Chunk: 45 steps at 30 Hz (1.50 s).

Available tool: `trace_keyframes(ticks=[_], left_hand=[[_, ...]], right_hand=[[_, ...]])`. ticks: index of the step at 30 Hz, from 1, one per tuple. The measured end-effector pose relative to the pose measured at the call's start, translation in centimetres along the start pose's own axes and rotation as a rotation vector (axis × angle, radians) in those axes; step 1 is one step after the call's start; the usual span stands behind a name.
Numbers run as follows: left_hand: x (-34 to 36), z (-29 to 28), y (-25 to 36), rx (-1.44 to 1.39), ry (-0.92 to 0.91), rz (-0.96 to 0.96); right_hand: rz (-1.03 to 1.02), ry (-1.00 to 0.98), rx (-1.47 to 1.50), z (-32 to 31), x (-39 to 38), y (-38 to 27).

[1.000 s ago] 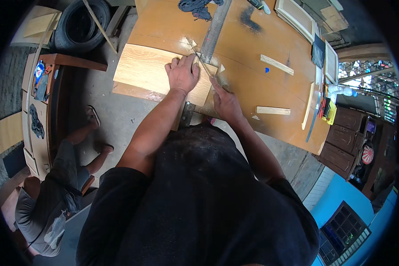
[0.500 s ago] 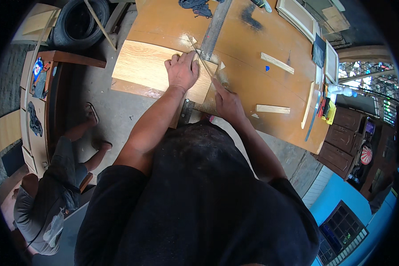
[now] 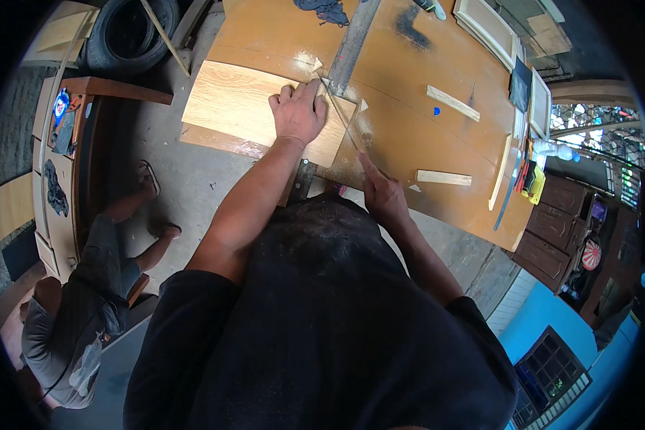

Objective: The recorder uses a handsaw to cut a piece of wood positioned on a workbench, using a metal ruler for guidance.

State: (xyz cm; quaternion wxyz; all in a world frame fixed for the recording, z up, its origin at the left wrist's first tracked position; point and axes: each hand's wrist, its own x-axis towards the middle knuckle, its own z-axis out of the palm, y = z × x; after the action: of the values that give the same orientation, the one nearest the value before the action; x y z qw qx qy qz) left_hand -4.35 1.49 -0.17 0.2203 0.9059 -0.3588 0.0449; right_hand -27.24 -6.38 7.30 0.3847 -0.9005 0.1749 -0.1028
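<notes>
A light wood-grain board [image 3: 229, 100] lies on the brown worktable [image 3: 401, 136], its right corner crossed by the thin blade of a handsaw [image 3: 342, 120]. My left hand [image 3: 298, 115] presses down on the board beside the blade, fingers spread toward its far edge. My right hand [image 3: 385, 197] is closed around the saw's handle, near the table's front edge. The hand mostly hides the handle. Pale sawdust [image 3: 364, 125] and a small triangular offcut [image 3: 363, 105] lie right of the blade.
Two wooden strips [image 3: 453, 102] lie to the right, with a small blue object [image 3: 436, 111]. Frames [image 3: 489, 27] lean beyond. Dark cloth [image 3: 324, 10] rests at the far edge. A seated person [image 3: 79, 301] is at the left, below a tyre [image 3: 132, 32].
My right hand has drawn the saw back toward me and slightly right, so more blade shows on the near side. My left hand stays on the board.
</notes>
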Motion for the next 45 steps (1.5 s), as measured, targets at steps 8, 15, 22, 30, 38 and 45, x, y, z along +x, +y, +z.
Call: trace_keyframes(ticks=[8,15,22,30,38,45], left_hand=[[0.2,0.1,0.1,0.028,0.006,0.019],[0.1,0.3,0.1,0.042,-0.01,0.0],[0.1,0.4,0.0,0.04,-0.015,0.026],[-0.1,0.3,0.1,0.044,0.0,0.004],[0.1,0.4,-0.3,0.037,-0.007,0.022],[0.0,0.4,0.3,0.047,-0.023,-0.018]], right_hand=[[0.142,-0.082,0.021,1.8,4.8,0.1],[-0.073,0.078,-0.048,0.4,0.2,0.4],[0.08,-0.031,-0.006,1.0,3.5,0.0],[0.074,-0.027,0.004,1.4,2.2,-0.4],[0.032,-0.002,-0.028,1.2,2.1,0.0],[0.161,-0.073,-0.073,1.7,4.0,0.4]])
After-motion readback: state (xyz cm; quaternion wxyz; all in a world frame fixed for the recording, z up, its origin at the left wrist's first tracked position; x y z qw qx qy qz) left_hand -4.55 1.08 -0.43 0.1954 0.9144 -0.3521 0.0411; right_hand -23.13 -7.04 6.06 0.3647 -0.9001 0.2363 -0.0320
